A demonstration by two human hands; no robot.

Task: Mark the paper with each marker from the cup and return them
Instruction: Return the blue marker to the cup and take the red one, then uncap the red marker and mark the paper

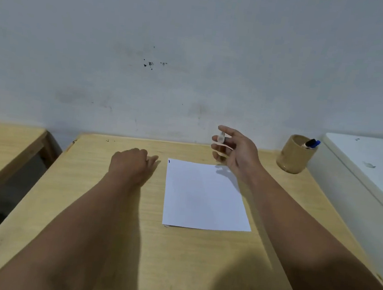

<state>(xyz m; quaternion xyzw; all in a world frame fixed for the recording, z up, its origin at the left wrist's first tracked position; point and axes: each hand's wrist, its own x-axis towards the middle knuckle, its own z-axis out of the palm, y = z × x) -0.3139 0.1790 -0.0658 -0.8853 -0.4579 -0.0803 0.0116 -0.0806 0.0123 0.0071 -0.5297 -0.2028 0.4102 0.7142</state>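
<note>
The white paper (206,196) lies flat on the wooden counter (85,204), one small blue mark at its far left corner. Above its far edge the right hand (235,149) holds a blurred marker (222,137) in loosely spread fingers. I judge it goes next into the cup (294,155), near the far right corner, beside two markers. The left hand (131,164) rests curled, empty

Plain room: wooden desks (108,207) against bare wall (197,39).

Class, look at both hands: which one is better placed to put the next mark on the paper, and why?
Probably the right hand. It hangs raised above the paper's far edge with what looks like a marker in its grip, though blurred. The left hand rests on the table, beside the sheet.
</note>
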